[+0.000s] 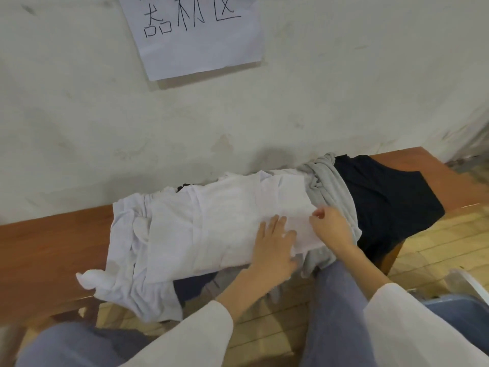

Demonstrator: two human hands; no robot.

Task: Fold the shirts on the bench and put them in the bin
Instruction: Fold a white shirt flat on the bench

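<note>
A white shirt (pixel 217 221) lies spread across the brown bench (pixel 39 250), on top of other white cloth (pixel 124 260) that hangs over the front edge. My left hand (pixel 275 247) presses flat on the white shirt's right end, fingers apart. My right hand (pixel 330 226) pinches the shirt's right edge between thumb and fingers. A grey shirt (pixel 328 192) lies bunched just right of it, and a black shirt (pixel 389 197) is spread further right. The bin (pixel 460 311) shows as a blue-grey corner at the lower right.
A scuffed white wall (pixel 105 128) runs right behind the bench, with a paper sign (pixel 195 35) taped to it. The floor (pixel 436 250) is yellowish brick. My knees in blue trousers (pixel 333 313) sit close to the bench front.
</note>
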